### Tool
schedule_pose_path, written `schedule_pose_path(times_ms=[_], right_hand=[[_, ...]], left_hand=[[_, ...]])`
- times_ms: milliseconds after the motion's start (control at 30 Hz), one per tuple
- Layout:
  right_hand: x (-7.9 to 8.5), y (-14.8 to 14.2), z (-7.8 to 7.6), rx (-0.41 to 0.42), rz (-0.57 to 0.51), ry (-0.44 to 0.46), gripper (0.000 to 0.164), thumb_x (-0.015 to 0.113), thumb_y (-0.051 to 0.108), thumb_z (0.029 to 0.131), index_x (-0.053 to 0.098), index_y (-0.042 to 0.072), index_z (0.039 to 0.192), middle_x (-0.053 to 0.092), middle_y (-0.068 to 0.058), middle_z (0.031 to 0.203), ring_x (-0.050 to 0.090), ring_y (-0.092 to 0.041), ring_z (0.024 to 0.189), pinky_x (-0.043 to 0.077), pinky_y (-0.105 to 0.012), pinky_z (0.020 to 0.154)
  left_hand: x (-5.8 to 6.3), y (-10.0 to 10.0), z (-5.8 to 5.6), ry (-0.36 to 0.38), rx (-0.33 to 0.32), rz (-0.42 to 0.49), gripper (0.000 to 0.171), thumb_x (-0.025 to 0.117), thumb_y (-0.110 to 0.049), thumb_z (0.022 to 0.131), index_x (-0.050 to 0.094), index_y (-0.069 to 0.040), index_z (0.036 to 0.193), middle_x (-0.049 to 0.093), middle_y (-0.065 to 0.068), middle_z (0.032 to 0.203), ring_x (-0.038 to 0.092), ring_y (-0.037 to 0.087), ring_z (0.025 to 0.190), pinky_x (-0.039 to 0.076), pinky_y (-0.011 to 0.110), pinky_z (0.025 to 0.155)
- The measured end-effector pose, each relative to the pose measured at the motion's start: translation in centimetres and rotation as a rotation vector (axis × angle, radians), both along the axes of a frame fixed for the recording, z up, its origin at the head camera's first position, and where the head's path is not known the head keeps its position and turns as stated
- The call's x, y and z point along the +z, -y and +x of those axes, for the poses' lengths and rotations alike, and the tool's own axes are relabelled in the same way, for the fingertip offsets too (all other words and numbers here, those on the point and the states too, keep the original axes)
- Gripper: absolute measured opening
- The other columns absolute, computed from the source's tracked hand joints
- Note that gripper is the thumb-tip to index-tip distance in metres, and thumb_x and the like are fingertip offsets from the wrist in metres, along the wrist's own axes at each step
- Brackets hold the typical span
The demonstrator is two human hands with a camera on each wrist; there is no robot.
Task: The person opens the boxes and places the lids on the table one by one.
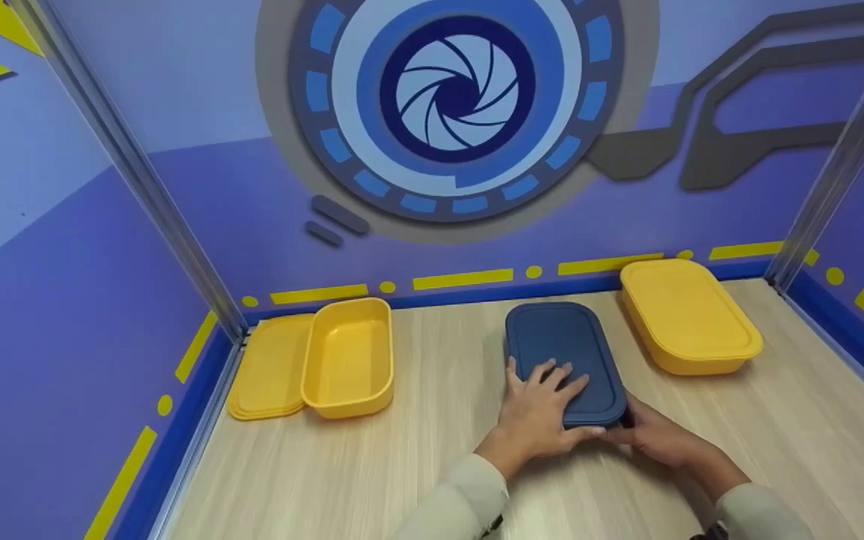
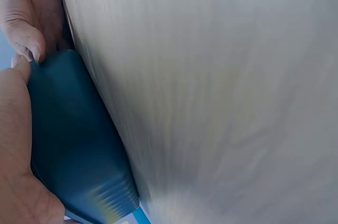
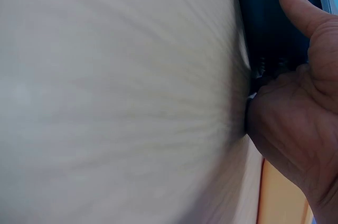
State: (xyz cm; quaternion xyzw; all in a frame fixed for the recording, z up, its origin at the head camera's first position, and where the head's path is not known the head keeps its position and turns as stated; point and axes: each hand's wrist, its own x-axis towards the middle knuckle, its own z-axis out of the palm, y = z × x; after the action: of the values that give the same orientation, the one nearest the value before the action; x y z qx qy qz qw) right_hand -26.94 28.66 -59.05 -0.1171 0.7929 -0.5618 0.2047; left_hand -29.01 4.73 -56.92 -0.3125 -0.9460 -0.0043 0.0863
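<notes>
A dark blue lidded food container sits right of the middle of the table, its lid on. My left hand rests on the near part of that lid with fingers spread, thumb along the near edge. At the near right corner, my right hand grips the container low down. In the right wrist view its thumb lies along the container's wall while the other fingers curl in by the base, partly hidden. The left wrist view shows the container's side wall, with both thumbs meeting at its near end.
On the left stands an open yellow container, beside a yellow lid lying on the table. A yellow container with its lid on stands at the back right. Printed panels wall in the wooden table.
</notes>
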Motion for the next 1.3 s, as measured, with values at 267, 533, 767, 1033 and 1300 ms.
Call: schedule_pose_path(times_ms=[267, 533, 767, 1033, 1300], right_hand=[[0.18, 0.05, 0.0, -0.016, 0.038, 0.004, 0.114, 0.077, 0.025, 0.097, -0.007, 0.019, 0.173, -0.01, -0.017, 0.182, -0.012, -0.044, 0.168, -0.007, -0.07, 0.129], [0.21, -0.07, -0.11, -0.017, 0.043, 0.017, 0.114, 0.077, 0.024, 0.096, -0.007, 0.019, 0.173, -0.01, -0.018, 0.181, -0.011, -0.045, 0.168, -0.007, -0.07, 0.129], [-0.03, -0.1, -0.11, -0.019, 0.05, 0.018, 0.114, 0.078, 0.024, 0.095, -0.005, 0.016, 0.173, -0.007, -0.02, 0.181, -0.008, -0.045, 0.168, -0.006, -0.069, 0.129], [0.1, -0.12, 0.06, -0.026, 0.046, 0.04, 0.114, 0.078, 0.024, 0.097, -0.007, 0.016, 0.173, -0.01, -0.017, 0.182, -0.013, -0.045, 0.168, -0.009, -0.07, 0.129], [0.29, 0.1, 0.07, -0.031, 0.037, 0.032, 0.114, 0.078, 0.023, 0.096, -0.006, 0.016, 0.173, -0.01, -0.017, 0.182, -0.013, -0.044, 0.168, -0.009, -0.07, 0.129]], left_hand=[[-0.02, 0.03, 0.02, -0.009, -0.007, 0.003, 0.086, 0.026, -0.094, 0.093, 0.033, -0.049, 0.165, 0.04, -0.013, 0.172, 0.037, 0.019, 0.162, 0.029, 0.075, 0.123], [-0.01, -0.54, 0.02, -0.014, 0.016, -0.061, 0.083, 0.03, -0.092, 0.094, 0.032, -0.049, 0.165, 0.04, -0.012, 0.172, 0.038, 0.02, 0.161, 0.03, 0.076, 0.122], [-0.12, -0.7, 0.02, -0.011, 0.02, -0.083, 0.084, 0.028, -0.093, 0.093, 0.032, -0.049, 0.165, 0.039, -0.012, 0.172, 0.038, 0.02, 0.161, 0.03, 0.076, 0.122], [-0.32, -0.87, 0.03, -0.031, 0.022, -0.09, 0.086, 0.023, -0.094, 0.092, 0.031, -0.05, 0.165, 0.039, -0.012, 0.173, 0.038, 0.019, 0.161, 0.031, 0.075, 0.122], [-0.2, -0.62, -0.02, -0.021, 0.021, -0.092, 0.087, 0.019, -0.095, 0.092, 0.029, -0.049, 0.166, 0.037, -0.012, 0.174, 0.037, 0.019, 0.162, 0.031, 0.076, 0.122]])
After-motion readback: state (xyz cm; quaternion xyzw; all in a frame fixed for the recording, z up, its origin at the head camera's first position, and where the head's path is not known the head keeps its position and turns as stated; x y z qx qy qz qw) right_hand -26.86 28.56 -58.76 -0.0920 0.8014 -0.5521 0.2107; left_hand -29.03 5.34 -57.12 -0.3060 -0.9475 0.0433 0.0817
